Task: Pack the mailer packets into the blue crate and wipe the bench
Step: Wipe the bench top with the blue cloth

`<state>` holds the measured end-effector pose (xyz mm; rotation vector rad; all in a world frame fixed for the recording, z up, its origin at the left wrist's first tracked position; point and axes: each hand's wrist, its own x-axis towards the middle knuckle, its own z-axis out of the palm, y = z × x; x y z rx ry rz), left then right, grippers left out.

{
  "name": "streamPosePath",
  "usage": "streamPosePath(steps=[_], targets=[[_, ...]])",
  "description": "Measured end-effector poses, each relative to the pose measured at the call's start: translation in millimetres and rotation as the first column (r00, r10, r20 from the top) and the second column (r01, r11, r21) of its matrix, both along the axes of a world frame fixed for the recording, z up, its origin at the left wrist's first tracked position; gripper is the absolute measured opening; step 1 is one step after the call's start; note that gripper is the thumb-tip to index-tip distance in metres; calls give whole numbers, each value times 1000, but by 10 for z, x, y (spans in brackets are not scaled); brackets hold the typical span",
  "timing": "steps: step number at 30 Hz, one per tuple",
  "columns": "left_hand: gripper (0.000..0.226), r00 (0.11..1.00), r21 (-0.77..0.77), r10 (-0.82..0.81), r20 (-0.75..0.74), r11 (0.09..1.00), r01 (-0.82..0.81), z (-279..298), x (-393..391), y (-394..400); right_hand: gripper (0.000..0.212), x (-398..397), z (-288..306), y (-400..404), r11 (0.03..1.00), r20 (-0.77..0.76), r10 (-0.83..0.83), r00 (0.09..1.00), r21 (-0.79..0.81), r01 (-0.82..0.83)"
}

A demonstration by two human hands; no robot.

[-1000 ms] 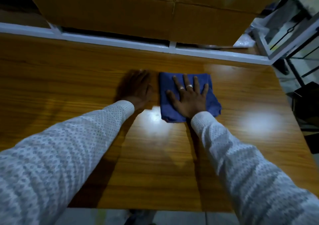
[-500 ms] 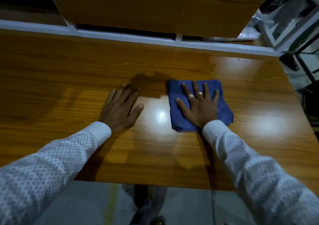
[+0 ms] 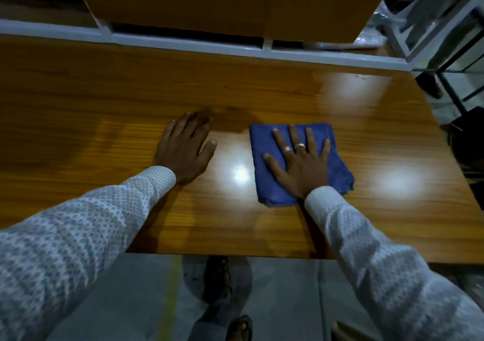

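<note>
Head view: right hand, fingers spread flat, presses a folded blue cloth onto the glossy brown wooden bench, right of centre. Left hand lies flat, fingers straight, on bare wood just left of the cloth.

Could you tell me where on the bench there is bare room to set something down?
The wooden bench lies bare left of the left hand and behind both hands up to the white rail. The right hand presses the folded blue cloth; bare wood continues right of it.
</note>
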<state>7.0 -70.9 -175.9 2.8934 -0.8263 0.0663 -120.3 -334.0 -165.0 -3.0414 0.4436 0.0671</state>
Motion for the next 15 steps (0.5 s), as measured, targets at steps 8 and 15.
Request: streamPosePath(steps=[8,15], targets=[[65,1000,-46,-9,-4,999,9,21,-27,3,75,311,43,84,988,-38,-143,989,45,145],[65,1000,-48,3,-12,999,-3,39,-42,3,77,-359,-34,287,1000,22,-2,1000,-1,2]])
